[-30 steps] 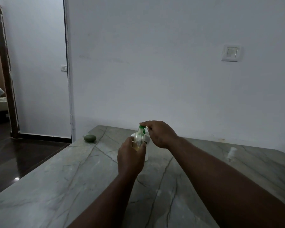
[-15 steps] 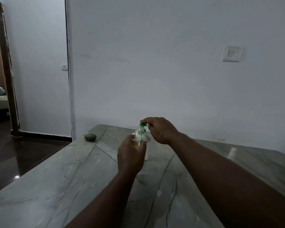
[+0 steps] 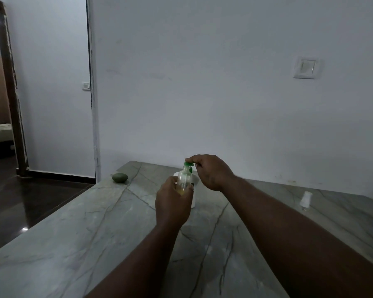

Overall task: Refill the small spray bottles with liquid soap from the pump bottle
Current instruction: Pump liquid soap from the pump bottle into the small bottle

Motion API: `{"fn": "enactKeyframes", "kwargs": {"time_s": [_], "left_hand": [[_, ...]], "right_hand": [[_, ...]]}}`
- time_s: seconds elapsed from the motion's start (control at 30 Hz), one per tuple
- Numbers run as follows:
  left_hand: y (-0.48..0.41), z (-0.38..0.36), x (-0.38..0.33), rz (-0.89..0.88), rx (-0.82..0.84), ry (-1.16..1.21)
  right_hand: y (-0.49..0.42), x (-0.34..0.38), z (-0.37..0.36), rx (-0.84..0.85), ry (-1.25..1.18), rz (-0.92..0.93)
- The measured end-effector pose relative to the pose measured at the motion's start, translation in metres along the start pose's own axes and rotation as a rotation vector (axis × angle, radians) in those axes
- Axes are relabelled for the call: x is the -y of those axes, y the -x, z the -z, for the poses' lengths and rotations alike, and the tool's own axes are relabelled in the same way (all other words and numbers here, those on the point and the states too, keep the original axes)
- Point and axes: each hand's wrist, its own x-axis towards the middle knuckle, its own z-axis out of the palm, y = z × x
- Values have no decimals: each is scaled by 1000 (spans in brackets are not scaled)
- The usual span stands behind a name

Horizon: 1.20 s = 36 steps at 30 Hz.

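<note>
The left hand [image 3: 173, 201] is wrapped around a small clear bottle [image 3: 184, 178], holding it upright above the table [image 3: 73, 233] with a little yellow liquid at its bottom. The right hand [image 3: 211, 171] presses its fingertips on the green pump head [image 3: 188, 164] just over the bottle's mouth. The white pump bottle [image 3: 195, 181] stands right behind. A spray cap [image 3: 305, 200] stands well to the right; a green lump [image 3: 119, 177] lies far left.

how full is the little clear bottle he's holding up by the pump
Mostly empty. The small clear bottle in the left hand shows only a shallow yellow layer at the bottom; the rest is see-through.
</note>
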Motion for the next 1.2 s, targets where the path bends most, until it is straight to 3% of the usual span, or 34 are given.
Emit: {"fn": "enactKeyframes", "kwargs": {"time_s": [1.2], "left_hand": [[4,5,-4,18,2,-1]], "right_hand": [[-2,8,11,34,141,33]]}}
